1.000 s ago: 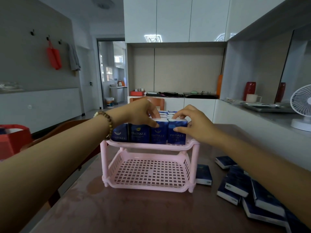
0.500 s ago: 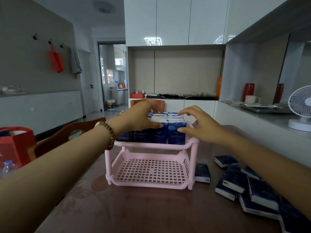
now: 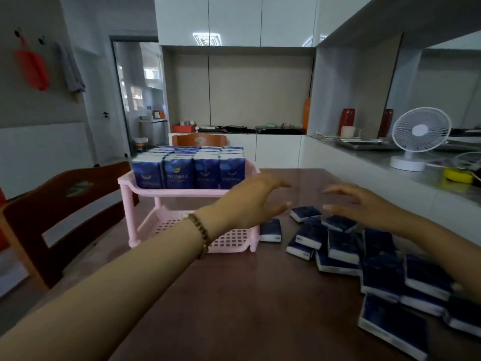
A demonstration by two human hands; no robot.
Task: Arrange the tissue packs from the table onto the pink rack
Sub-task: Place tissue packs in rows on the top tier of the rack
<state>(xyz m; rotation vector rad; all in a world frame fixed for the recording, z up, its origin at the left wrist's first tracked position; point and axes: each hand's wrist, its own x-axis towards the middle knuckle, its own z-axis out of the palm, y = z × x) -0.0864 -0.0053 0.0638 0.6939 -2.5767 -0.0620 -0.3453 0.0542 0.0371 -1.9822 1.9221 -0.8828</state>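
The pink two-tier rack (image 3: 153, 190) stands on the brown table (image 3: 234, 295), left of centre. Its top shelf is filled with several upright blue tissue packs (image 3: 188, 171); its lower shelf (image 3: 229, 239) holds nothing that I can see. Several more blue tissue packs (image 3: 338, 246) lie scattered flat on the table to the right of the rack. My left hand (image 3: 253, 201) hovers in front of the rack's right end, fingers spread, holding nothing. My right hand (image 3: 361, 207) hovers over the far end of the scattered packs, fingers straight and also holding nothing.
A wooden chair (image 3: 65, 212) stands at the table's left side and another chair back (image 3: 199, 139) shows behind the rack. Along the right runs a white counter with a small white fan (image 3: 419, 138), a yellow object (image 3: 458, 175) and a metal tray (image 3: 364, 144).
Both hands have left the packs on the rack's top shelf and moved right and down toward the loose packs on the table. The view has turned to the right.
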